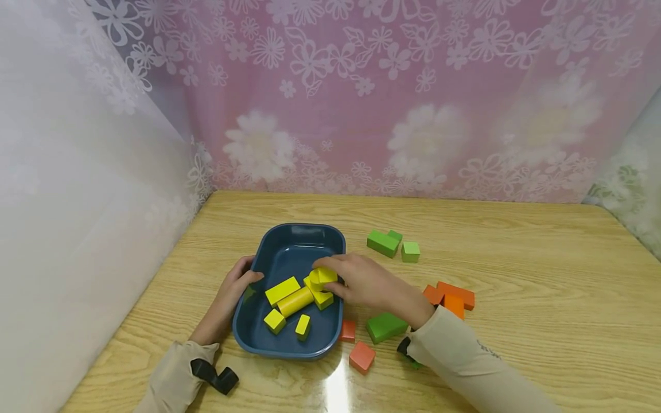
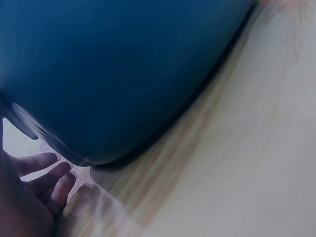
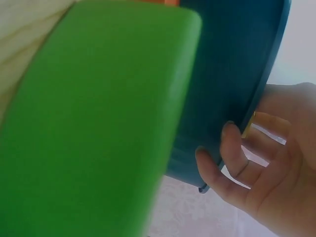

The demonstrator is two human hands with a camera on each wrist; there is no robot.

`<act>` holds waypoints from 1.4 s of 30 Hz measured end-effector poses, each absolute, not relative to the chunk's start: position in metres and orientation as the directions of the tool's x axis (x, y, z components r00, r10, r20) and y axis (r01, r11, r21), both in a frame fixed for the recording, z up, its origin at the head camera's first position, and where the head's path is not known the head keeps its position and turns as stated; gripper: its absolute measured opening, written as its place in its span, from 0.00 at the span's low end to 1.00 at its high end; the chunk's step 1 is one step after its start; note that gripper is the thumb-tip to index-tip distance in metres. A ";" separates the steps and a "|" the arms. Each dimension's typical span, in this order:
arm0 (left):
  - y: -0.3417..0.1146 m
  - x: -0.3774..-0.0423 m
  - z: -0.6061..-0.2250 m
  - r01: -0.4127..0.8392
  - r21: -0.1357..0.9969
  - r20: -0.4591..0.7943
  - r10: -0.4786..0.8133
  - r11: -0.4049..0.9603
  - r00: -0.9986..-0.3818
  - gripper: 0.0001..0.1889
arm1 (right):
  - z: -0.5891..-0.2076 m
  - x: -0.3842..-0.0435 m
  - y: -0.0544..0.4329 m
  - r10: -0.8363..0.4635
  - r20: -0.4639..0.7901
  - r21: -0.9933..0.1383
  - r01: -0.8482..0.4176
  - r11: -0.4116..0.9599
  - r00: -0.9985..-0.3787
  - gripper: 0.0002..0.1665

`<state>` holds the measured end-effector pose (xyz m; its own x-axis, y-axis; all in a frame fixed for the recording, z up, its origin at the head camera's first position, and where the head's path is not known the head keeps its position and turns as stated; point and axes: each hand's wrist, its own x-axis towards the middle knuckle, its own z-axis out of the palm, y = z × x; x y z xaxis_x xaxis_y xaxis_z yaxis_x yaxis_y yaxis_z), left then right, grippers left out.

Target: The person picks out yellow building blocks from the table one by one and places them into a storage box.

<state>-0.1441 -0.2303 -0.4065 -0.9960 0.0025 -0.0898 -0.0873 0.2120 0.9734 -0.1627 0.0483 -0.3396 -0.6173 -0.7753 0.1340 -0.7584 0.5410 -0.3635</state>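
A dark blue plastic basin stands on the table with several yellow blocks in it. My left hand holds its left side, thumb over the rim and the other fingers outside the wall. In the left wrist view those fingers show curled beside the basin's outer wall. My right hand reaches over the right rim and pinches a yellow block between thumb and fingers, above the other blocks. A yellow cylinder, a yellow rectangular block and small yellow blocks lie on the basin's floor.
Green blocks lie beyond the basin to the right. Red blocks and a green block sit close to its right side. Orange blocks lie farther right, partly behind my right forearm. A flowered curtain hangs behind the table.
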 end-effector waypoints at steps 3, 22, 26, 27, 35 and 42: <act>-0.230 -0.144 -0.405 -0.089 0.975 -0.091 0.004 0.204 -0.996 0.25 | -0.341 -0.162 0.048 -0.766 0.152 -0.384 -0.751 0.537 -0.625 0.23; -0.230 -0.144 -0.408 -0.095 0.977 -0.097 0.003 0.193 -0.995 0.24 | -0.362 -0.165 0.046 -0.686 0.140 -0.461 -0.660 0.593 -0.714 0.21; -0.230 -0.144 -0.407 -0.088 0.976 -0.091 0.006 0.200 -0.996 0.25 | -0.363 -0.166 0.047 -0.691 0.130 -0.468 -0.658 0.590 -0.711 0.21; -0.230 -0.144 -0.407 -0.085 0.976 -0.088 0.007 0.201 -0.996 0.25 | -0.364 -0.166 0.047 -0.691 0.128 -0.469 -0.658 0.590 -0.711 0.21; -0.230 -0.144 -0.407 -0.082 0.976 -0.085 0.003 0.202 -0.996 0.25 | -0.363 -0.163 0.047 -0.691 0.115 -0.479 -0.649 0.591 -0.714 0.21; -0.231 -0.144 -0.408 -0.089 0.973 -0.090 -0.002 0.212 -0.996 0.25 | -0.361 -0.160 0.049 -0.691 0.119 -0.448 -0.659 0.604 -0.713 0.21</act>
